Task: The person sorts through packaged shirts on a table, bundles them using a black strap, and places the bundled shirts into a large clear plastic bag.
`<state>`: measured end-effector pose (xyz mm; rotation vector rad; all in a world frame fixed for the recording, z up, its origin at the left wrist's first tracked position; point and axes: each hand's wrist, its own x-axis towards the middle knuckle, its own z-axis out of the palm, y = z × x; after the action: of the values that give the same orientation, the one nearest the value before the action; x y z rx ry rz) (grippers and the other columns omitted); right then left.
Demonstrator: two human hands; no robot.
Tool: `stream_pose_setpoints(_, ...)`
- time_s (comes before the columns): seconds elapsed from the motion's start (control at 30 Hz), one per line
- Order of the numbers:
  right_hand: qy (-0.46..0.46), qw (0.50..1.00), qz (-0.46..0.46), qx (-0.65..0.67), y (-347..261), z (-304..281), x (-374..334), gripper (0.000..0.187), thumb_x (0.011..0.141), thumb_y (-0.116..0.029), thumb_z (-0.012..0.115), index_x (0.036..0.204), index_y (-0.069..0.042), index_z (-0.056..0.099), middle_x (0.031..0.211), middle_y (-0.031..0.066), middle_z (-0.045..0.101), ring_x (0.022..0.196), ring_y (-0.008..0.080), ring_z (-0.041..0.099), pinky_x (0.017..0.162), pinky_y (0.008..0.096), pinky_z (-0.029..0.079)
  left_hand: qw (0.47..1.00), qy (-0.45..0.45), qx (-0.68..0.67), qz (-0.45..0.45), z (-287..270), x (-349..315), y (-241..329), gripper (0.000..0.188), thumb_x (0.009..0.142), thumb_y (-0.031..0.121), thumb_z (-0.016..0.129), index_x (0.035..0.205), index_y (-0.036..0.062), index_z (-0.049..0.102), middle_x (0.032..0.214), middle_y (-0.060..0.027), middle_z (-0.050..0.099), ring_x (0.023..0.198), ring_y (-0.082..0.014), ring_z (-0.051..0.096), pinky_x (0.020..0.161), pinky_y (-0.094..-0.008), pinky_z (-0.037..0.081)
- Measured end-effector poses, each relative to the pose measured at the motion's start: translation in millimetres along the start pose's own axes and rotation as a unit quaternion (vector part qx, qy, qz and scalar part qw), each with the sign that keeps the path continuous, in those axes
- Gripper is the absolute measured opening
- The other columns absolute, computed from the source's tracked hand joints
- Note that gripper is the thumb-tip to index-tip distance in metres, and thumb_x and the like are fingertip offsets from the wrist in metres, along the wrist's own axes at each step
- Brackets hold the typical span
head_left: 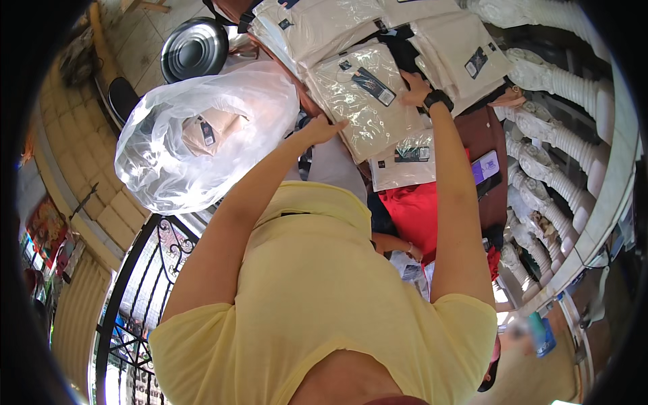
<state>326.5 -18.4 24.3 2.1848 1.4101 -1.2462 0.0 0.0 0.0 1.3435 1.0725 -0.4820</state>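
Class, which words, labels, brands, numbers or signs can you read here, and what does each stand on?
No text reads clearly.
Front beige package: long dark tag, print too small.
Right beige package: dark hanging tag, too small.
Lower beige package: dark strip tag, too small.
Package inside the clear plastic bag: small dark tag, too small.

Round black disc (194, 50), far left. Black metal railing (102, 329), near left. White ribbed balusters (563, 84), right. Purple-and-white phone (484, 167), right.
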Motion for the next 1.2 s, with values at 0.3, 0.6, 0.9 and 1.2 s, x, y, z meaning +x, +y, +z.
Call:
stream_pose_setpoints(0.3,0.342,0.719,0.202,0.57,-29,177,-129,0.092,0.076,-0.054,0.07,0.132,0.01,0.034,0.124,0.017,0.05,0.112,0.0316,0.049,0.095,0.0365,0.039,0.893,0.259,0.224,0.293,-75,13,100,0.062,0.083,0.044,0.062,0.125,-0.0006,0.049,0.118,-0.0264,0.051,0.111,-0.0434,0.047,0.091,-0.0476,0.041)
stream_pose_setpoints(0.6,0.279,0.474,0.15,0.822,-97,229,-90,0.088,0.075,-0.045,0.075,0.13,0.011,0.034,0.122,0.0171,0.052,0.112,0.0218,0.052,0.095,0.0318,0.042,0.791,0.112,0.535,0.274,-75,115,90,0.076,0.085,0.061,0.049,0.13,0.0002,0.043,0.13,-0.0301,0.04,0.117,-0.0477,0.041,0.099,-0.0532,0.034)
stream_pose_setpoints(0.9,0.271,0.604,0.101,0.743,-67,204,-92,0.091,0.075,-0.045,0.074,0.126,0.014,0.027,0.124,0.0234,0.049,0.112,0.0266,0.053,0.091,0.0311,0.046,0.925,0.128,0.31,0.177,-90,125,79,0.073,0.086,0.052,0.053,0.125,-0.008,0.042,0.122,-0.0347,0.047,0.121,-0.0451,0.043,0.1,-0.0486,0.036)
stream_pose_setpoints(1.2,0.379,0.688,0.296,0.543,-94,154,-134,0.11,0.068,-0.046,0.078,0.14,0.004,0.012,0.135,0.0304,0.033,0.127,0.0394,0.033,0.105,0.0473,0.03,0.834,0.413,0.11,0.348,-21,-1,10,0.029,0.074,-0.002,0.05,0.102,-0.0078,0.043,0.095,-0.0237,0.043,0.097,-0.0384,0.041,0.088,-0.0464,0.033)
